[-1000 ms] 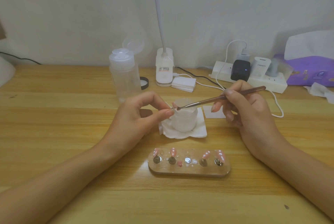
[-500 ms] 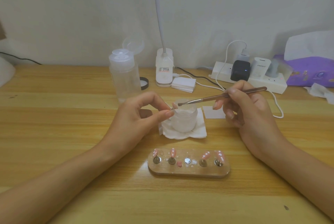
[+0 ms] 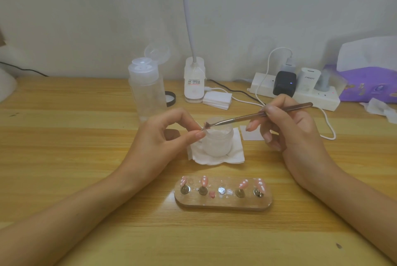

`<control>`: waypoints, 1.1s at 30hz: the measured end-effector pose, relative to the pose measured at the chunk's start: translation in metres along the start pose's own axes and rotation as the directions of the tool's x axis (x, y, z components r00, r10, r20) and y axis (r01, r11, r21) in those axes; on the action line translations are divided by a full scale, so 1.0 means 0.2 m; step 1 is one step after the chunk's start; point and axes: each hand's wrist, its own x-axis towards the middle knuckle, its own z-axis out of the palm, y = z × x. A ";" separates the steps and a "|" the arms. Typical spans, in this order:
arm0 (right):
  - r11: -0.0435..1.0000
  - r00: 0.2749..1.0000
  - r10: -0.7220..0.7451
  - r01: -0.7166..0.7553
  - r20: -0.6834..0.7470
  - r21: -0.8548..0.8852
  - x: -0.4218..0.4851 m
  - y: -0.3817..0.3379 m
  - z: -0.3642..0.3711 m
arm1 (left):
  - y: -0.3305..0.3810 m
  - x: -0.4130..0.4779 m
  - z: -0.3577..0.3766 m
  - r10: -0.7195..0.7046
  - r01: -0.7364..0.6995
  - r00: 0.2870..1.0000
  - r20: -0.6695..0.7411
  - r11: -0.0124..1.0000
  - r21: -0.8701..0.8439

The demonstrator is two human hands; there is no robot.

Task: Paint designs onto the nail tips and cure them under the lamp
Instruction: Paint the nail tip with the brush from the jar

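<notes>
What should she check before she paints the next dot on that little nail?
1. Brush held in the right hand: ok.
2. Brush tip at the nail tip: ok.
3. Nail tip pinched in the left hand: ok.
4. Paint on the bristles: cannot tell.
5. Middle spot on the holder free: ok.
6. Jar upright on its tissue: ok.

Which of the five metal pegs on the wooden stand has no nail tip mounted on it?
The middle peg on the wooden stand: its shiny top is bare, while the two pegs on either side each carry a pink dotted nail tip.
</notes>
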 end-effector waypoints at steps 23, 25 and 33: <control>0.999 1.000 0.024 -0.024 -0.006 -0.022 0.00 -0.01 0.01 | -0.01 0.00 0.00 0.061 -0.060 0.998 -0.012 0.995 0.085; 0.998 0.998 0.052 -0.053 -0.042 -0.024 0.00 0.00 0.01 | -0.01 0.00 0.00 0.063 -0.061 0.998 -0.013 0.995 0.084; 1.000 1.000 0.008 -0.008 0.017 -0.010 0.00 -0.01 0.01 | -0.02 0.00 0.00 0.049 -0.048 0.999 -0.008 0.995 0.091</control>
